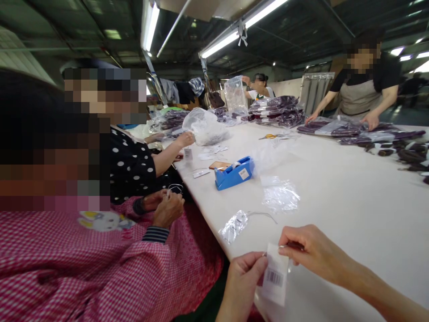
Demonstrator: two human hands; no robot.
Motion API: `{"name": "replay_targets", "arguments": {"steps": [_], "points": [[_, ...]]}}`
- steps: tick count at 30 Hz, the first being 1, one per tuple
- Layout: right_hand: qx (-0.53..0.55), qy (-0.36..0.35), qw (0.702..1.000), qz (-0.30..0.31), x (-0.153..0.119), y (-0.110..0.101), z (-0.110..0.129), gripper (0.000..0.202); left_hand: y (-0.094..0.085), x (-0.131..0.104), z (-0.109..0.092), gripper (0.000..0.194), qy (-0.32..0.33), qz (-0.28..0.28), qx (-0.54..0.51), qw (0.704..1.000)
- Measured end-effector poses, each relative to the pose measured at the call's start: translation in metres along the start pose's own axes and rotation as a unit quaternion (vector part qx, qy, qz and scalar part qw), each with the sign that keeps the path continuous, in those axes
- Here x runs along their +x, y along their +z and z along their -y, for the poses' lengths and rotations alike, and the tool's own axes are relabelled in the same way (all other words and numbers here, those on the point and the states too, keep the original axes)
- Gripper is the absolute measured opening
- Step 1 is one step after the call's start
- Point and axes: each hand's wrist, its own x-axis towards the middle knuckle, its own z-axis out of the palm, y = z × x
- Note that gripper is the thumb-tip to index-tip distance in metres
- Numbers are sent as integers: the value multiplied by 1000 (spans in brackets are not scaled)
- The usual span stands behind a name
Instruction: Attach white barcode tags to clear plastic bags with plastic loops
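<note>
My left hand (246, 277) pinches the left edge of a white barcode tag (275, 286) between thumb and fingers. The tag is held over the front edge of the white table (338, 214), barcode side facing me. On its upper right edge, my right hand (308, 250) closes thumb and forefinger. Something dark shows between the right fingers, too small to name. Just beyond my hands lies a tag in a clear, shiny sleeve (234, 226) with a thin string. Farther back is a small pile of clear plastic bags (279, 194).
A blue tape dispenser (234, 173) stands mid-table, with scissors (271, 136) farther off. At my left, a co-worker in a pink checked smock (110, 268) handles a thin loop. Bagged dark garments (358, 127) lie under another person's hands at the far right.
</note>
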Motion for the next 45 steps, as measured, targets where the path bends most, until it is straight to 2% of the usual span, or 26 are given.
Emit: {"name": "replay_targets", "arguments": {"steps": [4, 8, 13, 16, 19, 22, 24, 25, 28, 30, 32, 35, 38, 41, 45], "points": [[-10, 6, 1000, -9, -2, 5, -4, 19, 2, 4, 4, 42, -14, 0, -29, 999], [-52, -7, 998, -18, -5, 20, -10, 29, 6, 6, 3, 40, -23, 6, -67, 997], [-109, -39, 993, -29, -10, 35, -14, 36, 11, 4, -3, 35, -6, -19, -60, 998], [-46, -55, 997, -31, -11, 29, -9, 31, 9, 2, -8, 28, 8, -34, -39, 999], [93, 6, 995, -48, -10, 19, -4, 33, 6, 0, -16, 22, 16, -31, -5, 999], [192, 83, 978, -10, -8, 19, -1, 53, 4, -2, -22, 19, 32, -2, 36, 999], [208, 85, 974, 14, -6, 24, 0, 63, 4, -2, -21, 18, 49, 23, 52, 997], [213, 82, 973, 26, -5, 28, -1, 56, 4, -2, -18, 17, 52, 31, 51, 997], [249, 88, 962, 65, -2, 37, -4, 19, 1, 1, -6, 18, 43, 49, 44, 997], [269, 101, 954, 84, -1, 39, -9, 8, -2, 2, 0, 18, 41, 51, 71, 995], [267, 104, 953, 98, 0, 37, -12, 9, -6, 0, 0, 18, 56, 52, 121, 990], [246, 87, 959, 113, 2, 29, -9, 11, -10, -6, -11, 21, 75, 58, 177, 980], [240, 66, 965, 80, 8, 26, 1, 8, -14, -9, -26, 23, 92, 57, 203, 973], [265, 68, 959, 71, 16, 35, 9, 21, -19, -6, -31, 33, 101, 37, 225, 968], [263, 81, 958, 76, 33, 57, 6, 10, -32, 4, -31, 56, 97, 26, 251, 963]]}}
